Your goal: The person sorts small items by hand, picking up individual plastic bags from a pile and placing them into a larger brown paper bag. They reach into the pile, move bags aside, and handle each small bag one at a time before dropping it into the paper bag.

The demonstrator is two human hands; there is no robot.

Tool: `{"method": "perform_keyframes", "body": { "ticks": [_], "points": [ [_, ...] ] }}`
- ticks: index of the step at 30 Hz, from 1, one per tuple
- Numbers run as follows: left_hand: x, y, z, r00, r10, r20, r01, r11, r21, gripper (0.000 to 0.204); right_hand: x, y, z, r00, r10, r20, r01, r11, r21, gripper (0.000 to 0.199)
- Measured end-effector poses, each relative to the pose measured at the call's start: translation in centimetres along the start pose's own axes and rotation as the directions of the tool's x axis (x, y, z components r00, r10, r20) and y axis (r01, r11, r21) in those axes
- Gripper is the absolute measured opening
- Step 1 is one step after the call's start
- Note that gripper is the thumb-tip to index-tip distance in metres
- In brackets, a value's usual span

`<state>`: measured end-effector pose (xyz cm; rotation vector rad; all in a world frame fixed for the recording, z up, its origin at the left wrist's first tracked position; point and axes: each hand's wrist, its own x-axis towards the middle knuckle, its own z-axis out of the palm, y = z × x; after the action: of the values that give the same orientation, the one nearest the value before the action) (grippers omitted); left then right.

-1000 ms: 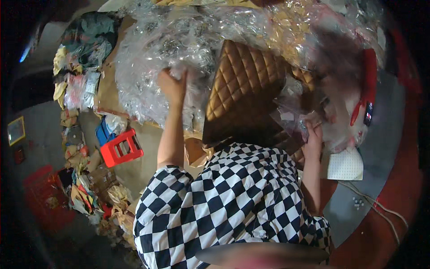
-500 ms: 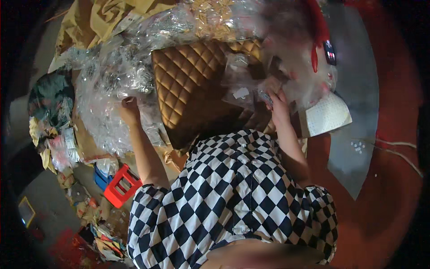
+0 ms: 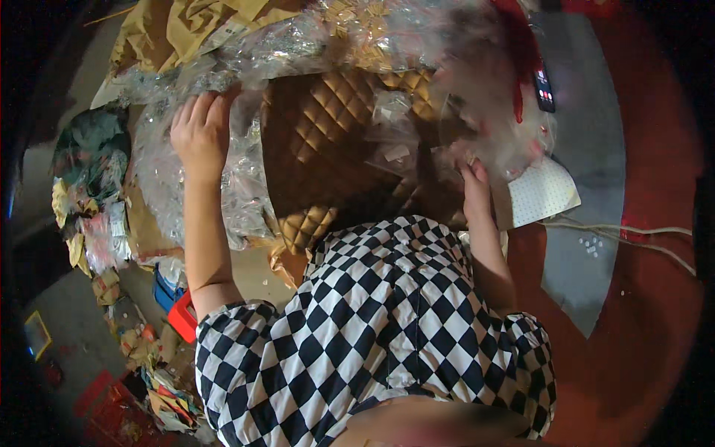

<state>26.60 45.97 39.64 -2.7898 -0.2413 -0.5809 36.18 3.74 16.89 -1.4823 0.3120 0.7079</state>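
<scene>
My left hand (image 3: 201, 134) is over the left part of a heap of small clear plastic bags (image 3: 246, 212). Its fingers curl away from view and look closed; what they hold, if anything, is hidden. On the right, my right hand (image 3: 475, 182) pinches a clear plastic bag (image 3: 449, 158) whose contents I cannot make out. Between the hands a brown quilted cover (image 3: 335, 112) with diamond stitching lies in front of me, partly in shadow. More clear bags (image 3: 395, 123) rest on its right part.
A phone (image 3: 544, 89) lies at the far right, above a white dotted sheet (image 3: 544, 195). Brown paper (image 3: 156, 37) is bunched at the far left. A red plastic piece (image 3: 182, 316) and a blue one (image 3: 167, 292) stand at lower left. Pale cords (image 3: 640, 229) cross the right side.
My left hand has moved farther away over the bag heap, its shadow now darkening the quilted cover. My right hand has shifted slightly nearer me and to the right.
</scene>
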Motion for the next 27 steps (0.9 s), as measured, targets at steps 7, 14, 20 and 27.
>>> {"method": "perform_keyframes", "body": {
  "ticks": [7,14,20,27],
  "points": [
    [1.1,5.6,1.8,0.963,0.135,-0.233,-0.218,0.899,-0.381,0.014,2.2,3.1,-2.2,0.967,-0.215,-0.137,0.181,0.958,-0.224,0.033],
    [-3.8,16.9,11.3,0.976,0.178,0.124,0.012,0.525,-0.851,0.019,-0.1,-9.2,6.0,0.963,-0.271,-0.006,0.270,0.962,-0.032,0.030],
    [-2.4,18.9,9.7,0.978,0.167,0.125,0.054,0.377,-0.925,0.025,1.3,-12.9,10.4,0.706,-0.550,0.446,0.697,0.430,-0.573,0.014],
    [-3.1,17.8,9.2,0.978,0.206,0.019,-0.065,0.392,-0.918,0.035,-2.6,-15.2,10.0,0.465,-0.496,0.733,0.866,0.085,-0.492,0.031]
  ]
}}
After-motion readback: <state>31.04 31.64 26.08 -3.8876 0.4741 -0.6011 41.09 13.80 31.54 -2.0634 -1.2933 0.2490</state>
